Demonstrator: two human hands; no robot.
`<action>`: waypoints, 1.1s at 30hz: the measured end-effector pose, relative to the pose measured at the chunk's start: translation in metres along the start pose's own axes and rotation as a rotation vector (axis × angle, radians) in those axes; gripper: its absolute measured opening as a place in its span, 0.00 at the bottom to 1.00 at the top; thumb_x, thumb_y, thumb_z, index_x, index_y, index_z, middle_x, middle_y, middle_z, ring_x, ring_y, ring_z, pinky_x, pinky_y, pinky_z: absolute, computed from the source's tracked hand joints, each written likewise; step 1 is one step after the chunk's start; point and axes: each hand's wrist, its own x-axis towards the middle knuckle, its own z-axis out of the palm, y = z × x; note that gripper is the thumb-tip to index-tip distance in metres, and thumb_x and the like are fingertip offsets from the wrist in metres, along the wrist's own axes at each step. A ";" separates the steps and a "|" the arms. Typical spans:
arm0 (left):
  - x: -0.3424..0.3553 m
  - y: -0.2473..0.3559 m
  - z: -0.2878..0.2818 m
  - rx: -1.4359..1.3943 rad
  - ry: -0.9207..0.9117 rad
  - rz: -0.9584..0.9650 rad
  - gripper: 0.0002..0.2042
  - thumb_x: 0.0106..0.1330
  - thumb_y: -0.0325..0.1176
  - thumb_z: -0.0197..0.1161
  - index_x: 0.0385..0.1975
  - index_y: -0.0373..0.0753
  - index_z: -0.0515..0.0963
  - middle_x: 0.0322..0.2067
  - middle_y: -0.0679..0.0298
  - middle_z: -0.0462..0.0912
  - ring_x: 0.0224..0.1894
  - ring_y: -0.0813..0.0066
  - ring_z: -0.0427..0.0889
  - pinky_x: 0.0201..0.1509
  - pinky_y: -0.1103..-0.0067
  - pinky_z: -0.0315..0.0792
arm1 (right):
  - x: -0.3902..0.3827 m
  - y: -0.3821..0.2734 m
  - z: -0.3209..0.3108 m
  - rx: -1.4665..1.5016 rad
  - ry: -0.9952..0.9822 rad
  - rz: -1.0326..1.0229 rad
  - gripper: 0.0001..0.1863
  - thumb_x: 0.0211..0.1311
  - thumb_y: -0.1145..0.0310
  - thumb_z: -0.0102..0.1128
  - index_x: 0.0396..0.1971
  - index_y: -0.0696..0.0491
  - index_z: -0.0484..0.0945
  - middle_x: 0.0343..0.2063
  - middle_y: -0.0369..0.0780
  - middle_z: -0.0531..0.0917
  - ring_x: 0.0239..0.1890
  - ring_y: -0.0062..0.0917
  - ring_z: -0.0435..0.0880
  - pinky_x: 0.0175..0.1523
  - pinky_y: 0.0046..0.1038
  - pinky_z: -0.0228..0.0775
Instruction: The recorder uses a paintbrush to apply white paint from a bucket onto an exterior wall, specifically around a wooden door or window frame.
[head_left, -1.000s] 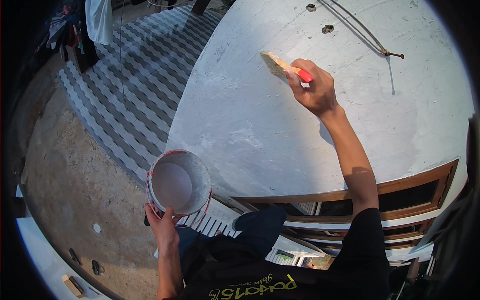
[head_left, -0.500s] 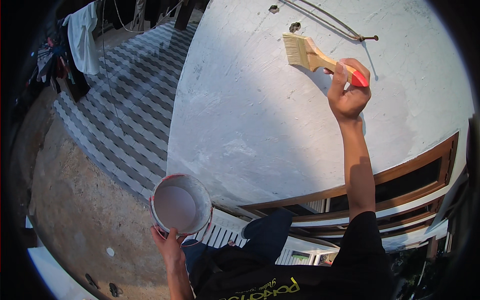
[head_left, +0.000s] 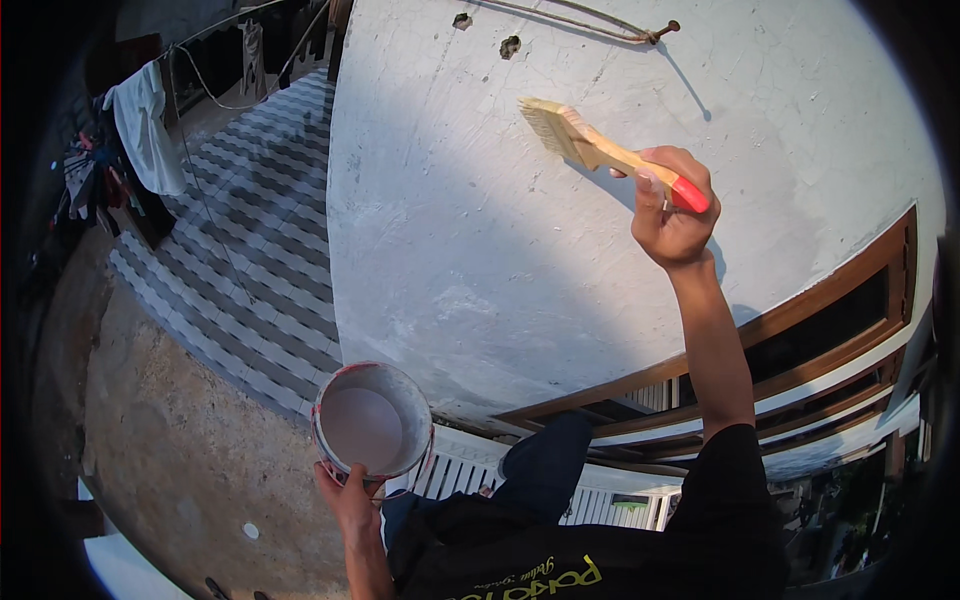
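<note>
My right hand (head_left: 678, 208) is closed round the wooden handle of a wide paintbrush (head_left: 610, 155) with a red tip. Its pale bristles point to the upper left, against or just off the whitish wall (head_left: 470, 250); which of the two I cannot tell. Low on the left, my left hand (head_left: 350, 498) grips the near rim of a paint bucket (head_left: 415, 425), thumb over the edge. Pale, greyish-pink paint (head_left: 360, 425) lies inside it. A thin wire handle hangs at the bucket's side.
Two holes and a rusty nail (head_left: 672, 27) with cord mark the upper wall. Wood-framed windows (head_left: 830, 320) run along its right side. At left are a patterned tile floor (head_left: 265, 220), bare ground (head_left: 190, 400) and a line with a hanging white cloth (head_left: 145, 130).
The brush and my right hand have come down and a little left, and the bristles are tilted more. My view has shifted; the bucket appears slightly lower and further right.
</note>
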 end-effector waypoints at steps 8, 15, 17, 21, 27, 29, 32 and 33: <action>-0.004 -0.009 0.013 0.014 -0.064 -0.037 0.15 0.56 0.15 0.54 0.37 0.41 0.60 0.41 0.57 0.68 0.39 0.61 0.78 0.33 0.62 0.85 | -0.007 -0.012 -0.023 0.055 0.205 0.268 0.10 0.67 0.76 0.56 0.46 0.61 0.70 0.33 0.42 0.81 0.24 0.22 0.83 0.32 0.21 0.75; -0.002 -0.005 0.040 0.074 -0.253 -0.064 0.19 0.59 0.16 0.54 0.49 0.37 0.63 0.47 0.56 0.74 0.43 0.64 0.82 0.37 0.71 0.86 | -0.096 -0.120 -0.006 0.638 -0.322 0.936 0.10 0.67 0.72 0.59 0.43 0.61 0.77 0.26 0.40 0.82 0.26 0.19 0.84 0.29 0.20 0.73; -0.006 0.001 0.048 0.098 -0.217 -0.103 0.18 0.58 0.16 0.54 0.48 0.37 0.63 0.45 0.56 0.75 0.42 0.64 0.82 0.37 0.71 0.86 | -0.119 -0.136 0.009 0.739 -0.374 0.973 0.10 0.66 0.71 0.60 0.42 0.60 0.78 0.25 0.39 0.82 0.26 0.19 0.83 0.29 0.20 0.72; -0.012 0.004 0.061 0.133 -0.280 -0.084 0.17 0.58 0.15 0.54 0.45 0.36 0.63 0.44 0.56 0.76 0.42 0.66 0.82 0.37 0.71 0.85 | -0.144 -0.161 0.028 0.734 -0.647 0.986 0.10 0.64 0.72 0.62 0.43 0.59 0.79 0.25 0.40 0.83 0.26 0.20 0.84 0.33 0.20 0.74; -0.018 0.000 0.069 0.183 -0.330 -0.074 0.17 0.57 0.15 0.55 0.45 0.37 0.64 0.44 0.56 0.75 0.43 0.67 0.82 0.37 0.71 0.85 | -0.181 -0.179 0.063 0.672 -0.774 0.831 0.14 0.65 0.63 0.60 0.44 0.57 0.79 0.32 0.48 0.85 0.31 0.39 0.84 0.37 0.32 0.74; -0.019 -0.003 0.071 0.205 -0.348 -0.057 0.19 0.57 0.15 0.56 0.48 0.38 0.64 0.44 0.57 0.74 0.44 0.64 0.80 0.37 0.68 0.85 | -0.188 -0.182 0.067 0.673 -0.800 0.865 0.15 0.65 0.62 0.60 0.44 0.57 0.79 0.33 0.48 0.85 0.33 0.42 0.83 0.39 0.35 0.73; -0.020 -0.001 0.078 0.175 -0.363 -0.066 0.20 0.57 0.16 0.56 0.49 0.38 0.64 0.43 0.57 0.74 0.43 0.64 0.81 0.37 0.67 0.85 | -0.189 -0.182 0.069 0.666 -0.848 0.898 0.16 0.65 0.60 0.59 0.44 0.57 0.79 0.35 0.49 0.85 0.35 0.45 0.83 0.41 0.37 0.73; -0.020 -0.001 0.081 0.175 -0.367 -0.064 0.20 0.57 0.16 0.56 0.49 0.38 0.64 0.43 0.57 0.74 0.43 0.64 0.81 0.37 0.67 0.85 | -0.189 -0.181 0.069 0.657 -0.869 0.897 0.16 0.65 0.60 0.59 0.44 0.57 0.79 0.35 0.49 0.85 0.35 0.46 0.83 0.41 0.38 0.73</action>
